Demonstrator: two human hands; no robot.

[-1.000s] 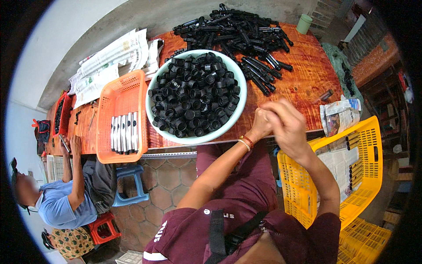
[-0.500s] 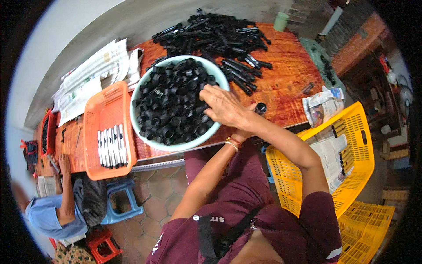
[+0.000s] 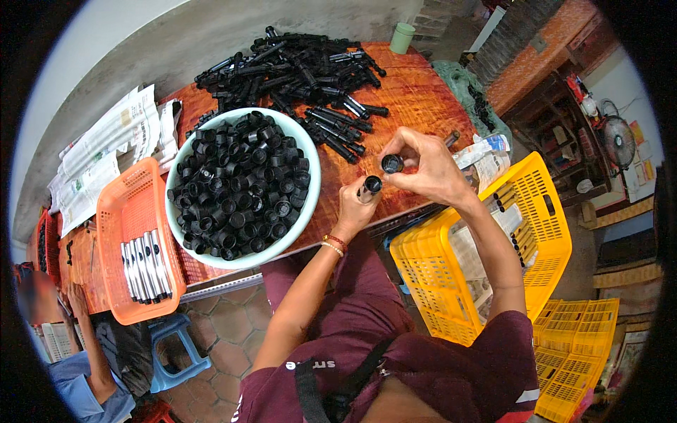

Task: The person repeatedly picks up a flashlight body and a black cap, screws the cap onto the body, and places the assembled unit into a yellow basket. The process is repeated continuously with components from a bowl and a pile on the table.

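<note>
We grip a black tube in our left hand; right hand pinches a cap just above it, not yet seated. Bowl full of caps, tube pile large: most remains.

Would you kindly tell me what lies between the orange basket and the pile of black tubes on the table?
In the head view, the white bowl heaped with black caps sits between the orange basket and the pile of black tubes.

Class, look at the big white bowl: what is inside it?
The bowl is heaped with small black caps. Its bottom, and anything beneath the top layers, is covered.
</note>
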